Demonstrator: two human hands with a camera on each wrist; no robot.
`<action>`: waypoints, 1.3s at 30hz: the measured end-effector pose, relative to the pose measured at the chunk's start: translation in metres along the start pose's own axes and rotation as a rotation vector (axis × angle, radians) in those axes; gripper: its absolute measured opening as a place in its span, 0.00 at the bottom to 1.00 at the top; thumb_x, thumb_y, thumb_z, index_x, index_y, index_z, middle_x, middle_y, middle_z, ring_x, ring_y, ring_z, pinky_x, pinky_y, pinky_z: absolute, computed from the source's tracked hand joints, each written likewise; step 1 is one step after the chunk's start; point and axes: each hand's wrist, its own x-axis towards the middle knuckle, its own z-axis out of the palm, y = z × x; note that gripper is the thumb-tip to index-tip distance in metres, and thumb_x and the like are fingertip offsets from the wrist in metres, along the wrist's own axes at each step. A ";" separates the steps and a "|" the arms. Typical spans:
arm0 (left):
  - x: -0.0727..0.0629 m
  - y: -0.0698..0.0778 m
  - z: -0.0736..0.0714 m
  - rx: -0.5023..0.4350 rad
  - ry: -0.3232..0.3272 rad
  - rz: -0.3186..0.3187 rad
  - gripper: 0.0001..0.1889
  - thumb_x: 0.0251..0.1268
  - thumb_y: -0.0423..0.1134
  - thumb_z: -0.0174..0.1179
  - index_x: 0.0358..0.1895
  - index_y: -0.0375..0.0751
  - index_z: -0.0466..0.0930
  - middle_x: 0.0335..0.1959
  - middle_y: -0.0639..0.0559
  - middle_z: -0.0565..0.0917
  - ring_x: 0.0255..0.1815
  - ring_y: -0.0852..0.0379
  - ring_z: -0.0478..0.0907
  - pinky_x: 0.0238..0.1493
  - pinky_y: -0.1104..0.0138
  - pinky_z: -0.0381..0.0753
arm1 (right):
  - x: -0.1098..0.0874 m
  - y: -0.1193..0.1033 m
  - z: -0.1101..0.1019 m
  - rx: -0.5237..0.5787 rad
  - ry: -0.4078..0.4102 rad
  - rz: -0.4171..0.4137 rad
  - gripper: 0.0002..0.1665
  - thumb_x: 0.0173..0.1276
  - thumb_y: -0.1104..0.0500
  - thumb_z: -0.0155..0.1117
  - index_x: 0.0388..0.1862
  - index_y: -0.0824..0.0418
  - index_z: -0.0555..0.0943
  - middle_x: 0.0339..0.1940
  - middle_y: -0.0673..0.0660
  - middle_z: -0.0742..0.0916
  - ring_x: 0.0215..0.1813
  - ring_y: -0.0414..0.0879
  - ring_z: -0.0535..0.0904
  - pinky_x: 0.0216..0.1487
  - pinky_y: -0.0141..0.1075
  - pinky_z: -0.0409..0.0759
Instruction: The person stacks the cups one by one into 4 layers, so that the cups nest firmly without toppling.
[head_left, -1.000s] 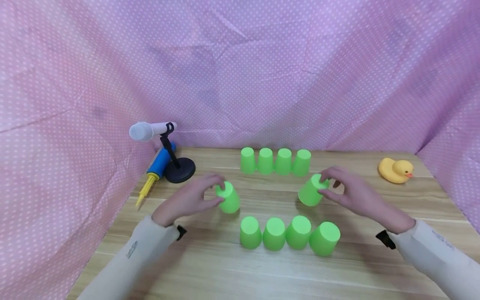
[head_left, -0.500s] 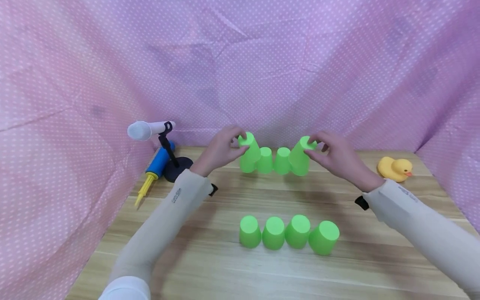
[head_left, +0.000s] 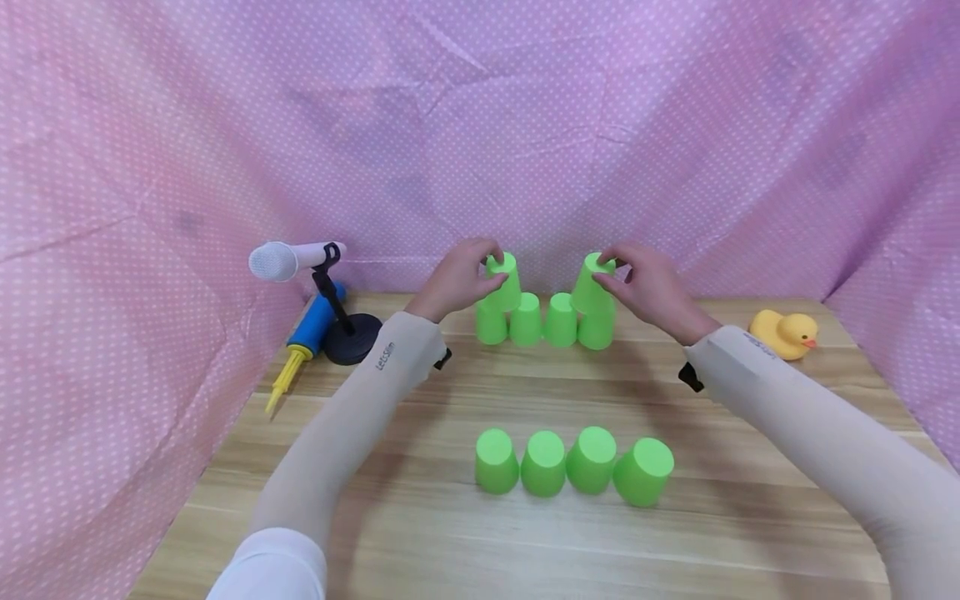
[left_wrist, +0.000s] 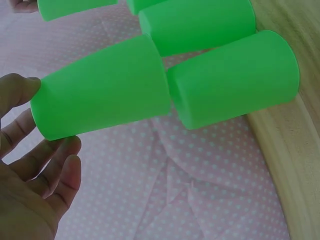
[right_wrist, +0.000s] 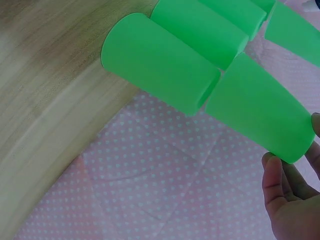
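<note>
My left hand point(head_left: 465, 279) pinches an upside-down green plastic cup point(head_left: 506, 287) near its narrow closed end. Its wide rim sits right at the tops of the two left cups point(head_left: 527, 323) of the back row, as the left wrist view shows with the held cup point(left_wrist: 102, 90) meeting a lower cup point(left_wrist: 235, 80). On the other side, my right hand point(head_left: 648, 283) grips a matching cup point(head_left: 588, 287) between thumb and fingers, over the two right cups point(head_left: 597, 327). The right wrist view has that cup's rim point(right_wrist: 260, 110) against the row cups point(right_wrist: 160, 62).
Several green cups point(head_left: 543, 465) stand inverted in a row nearer me on the wooden table point(head_left: 420, 533). At left are a white microphone point(head_left: 288, 261) on a black stand and a blue-yellow pump point(head_left: 311, 329). A yellow rubber duck point(head_left: 783, 333) sits at right, before a pink dotted cloth point(head_left: 480, 150).
Both hands have lifted their cups from the middle of the table, carried them away from me and inward, and brought them over the back row. The front row stays put.
</note>
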 end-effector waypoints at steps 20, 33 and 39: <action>0.001 -0.004 -0.002 -0.008 -0.027 -0.034 0.13 0.63 0.43 0.62 0.47 0.44 0.76 0.54 0.50 0.75 0.58 0.52 0.67 0.57 0.61 0.69 | 0.000 -0.003 -0.003 0.084 -0.043 0.024 0.18 0.64 0.58 0.66 0.50 0.66 0.76 0.49 0.62 0.81 0.49 0.58 0.75 0.42 0.49 0.75; -0.070 0.018 -0.024 0.000 0.111 0.390 0.10 0.56 0.36 0.66 0.40 0.38 0.79 0.44 0.49 0.78 0.49 0.51 0.70 0.53 0.60 0.68 | -0.061 -0.032 -0.019 0.020 0.037 -0.347 0.21 0.52 0.65 0.74 0.46 0.64 0.79 0.46 0.56 0.82 0.45 0.45 0.75 0.36 0.38 0.75; -0.101 0.031 -0.019 -0.034 0.027 0.430 0.11 0.56 0.36 0.66 0.41 0.41 0.78 0.44 0.51 0.78 0.49 0.53 0.71 0.52 0.62 0.70 | -0.084 -0.051 -0.011 0.041 -0.015 -0.422 0.22 0.50 0.63 0.75 0.45 0.61 0.79 0.47 0.54 0.81 0.48 0.47 0.77 0.41 0.39 0.77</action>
